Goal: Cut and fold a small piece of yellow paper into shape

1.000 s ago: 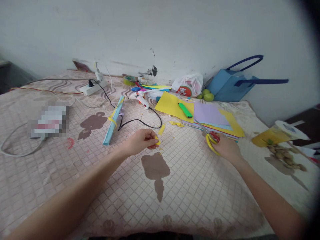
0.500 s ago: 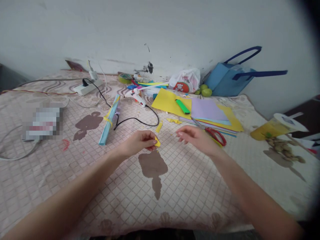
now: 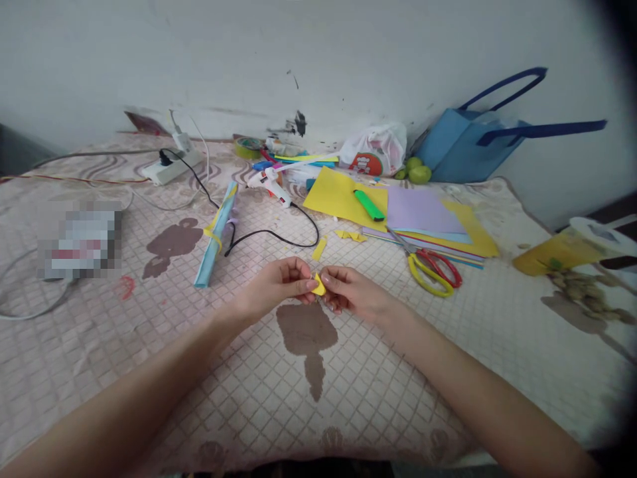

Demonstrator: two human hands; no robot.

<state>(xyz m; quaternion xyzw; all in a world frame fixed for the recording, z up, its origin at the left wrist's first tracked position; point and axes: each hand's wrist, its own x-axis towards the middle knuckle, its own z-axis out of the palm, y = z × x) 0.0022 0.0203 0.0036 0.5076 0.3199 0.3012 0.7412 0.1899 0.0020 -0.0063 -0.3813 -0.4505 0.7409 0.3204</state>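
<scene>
A small yellow paper piece [image 3: 319, 285] is pinched between the thumb and fingers of my left hand [image 3: 291, 281]. My right hand [image 3: 346, 289] is closed at the right edge of the same piece, its fingertips close to those of my left hand. Just beyond them lie a yellow strip [image 3: 320, 248] and some folded yellow scraps [image 3: 350, 236]. Scissors with red and yellow handles [image 3: 430, 271] rest to the right of my right hand, blades against the paper stack.
A rolled blue paper [image 3: 215, 239], a white glue gun [image 3: 270, 186] with black cord and a power strip [image 3: 172, 167] are left of centre. Coloured sheets [image 3: 423, 212] bear a green cutter [image 3: 369, 205]. A tilted drink cup [image 3: 557, 251] is far right, a blue bag [image 3: 462, 149] behind.
My right hand has moved left to the yellow piece, and its fingers have closed there. The scissors' yellow handle is now uncovered. The view has shifted slightly.
</scene>
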